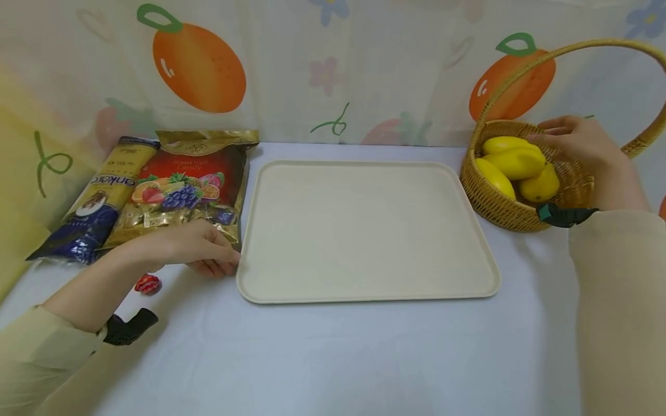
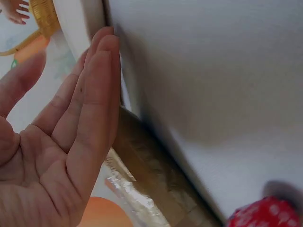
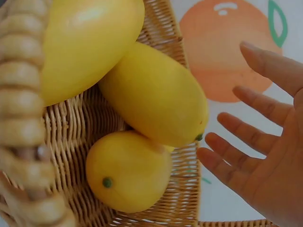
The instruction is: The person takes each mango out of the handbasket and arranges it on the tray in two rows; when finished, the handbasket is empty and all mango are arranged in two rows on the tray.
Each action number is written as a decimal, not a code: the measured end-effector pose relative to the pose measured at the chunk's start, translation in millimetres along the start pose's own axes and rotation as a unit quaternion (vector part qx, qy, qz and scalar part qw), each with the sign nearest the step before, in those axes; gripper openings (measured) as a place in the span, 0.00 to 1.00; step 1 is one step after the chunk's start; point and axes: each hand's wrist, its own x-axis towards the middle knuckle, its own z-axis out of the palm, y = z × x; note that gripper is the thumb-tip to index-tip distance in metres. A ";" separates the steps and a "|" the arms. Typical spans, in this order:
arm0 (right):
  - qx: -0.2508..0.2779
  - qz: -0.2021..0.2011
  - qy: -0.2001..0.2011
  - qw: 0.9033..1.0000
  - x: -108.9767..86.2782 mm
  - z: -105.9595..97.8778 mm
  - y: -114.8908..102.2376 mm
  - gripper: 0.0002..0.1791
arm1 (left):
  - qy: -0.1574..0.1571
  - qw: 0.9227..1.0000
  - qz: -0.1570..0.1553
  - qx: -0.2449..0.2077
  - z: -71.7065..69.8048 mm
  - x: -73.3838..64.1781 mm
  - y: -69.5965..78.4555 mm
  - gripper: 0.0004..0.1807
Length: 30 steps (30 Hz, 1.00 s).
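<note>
My left hand [image 1: 200,248] is at the left edge of a beige tray [image 1: 364,231], fingertips at its rim. In the left wrist view its fingers [image 2: 97,90] are straight and side by side, and the palm is bare. Over the right part of a wicker basket [image 1: 499,211] is my right hand [image 1: 583,141]. Its fingers [image 3: 251,135] spread apart in the right wrist view, close to the yellow mango-like fruits [image 3: 156,94] but holding none. Several of these fruits [image 1: 515,163] lie in the basket's left part.
A red candy bag [image 1: 182,179] and a blue-and-gold packet [image 1: 99,202] lie at the back left. One red wrapped candy [image 1: 148,284] sits on the white tablecloth [image 1: 333,358] below my left forearm. The basket's tall handle [image 1: 520,72] arches beside my right hand. A fruit-patterned curtain [image 1: 291,75] hangs behind.
</note>
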 end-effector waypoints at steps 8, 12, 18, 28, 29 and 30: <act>-0.004 0.001 -0.046 0.999 7.7 -0.2 5.3 0.50 | -0.021 0.999 0.007 -0.032 2.9 6.2 -11.4 0.16; -0.012 -0.002 -0.054 0.998 11.4 1.0 9.0 0.50 | -0.047 0.996 0.007 -0.069 5.9 9.2 -18.4 0.14; 0.003 -0.013 -0.065 0.998 14.6 5.6 12.3 0.47 | -0.080 0.993 0.019 -0.084 9.6 11.2 -23.7 0.14; 0.005 -0.020 -0.075 0.997 16.3 11.0 17.1 0.45 | -0.125 0.987 0.016 -0.097 12.6 12.3 -25.3 0.16; 0.002 -0.018 -0.074 0.997 15.8 11.7 17.0 0.44 | -0.127 0.987 0.017 -0.096 12.8 12.5 -25.9 0.17; 0.004 -0.018 -0.075 0.997 15.2 12.0 16.7 0.44 | -0.128 0.987 0.018 -0.095 13.0 12.7 -26.3 0.17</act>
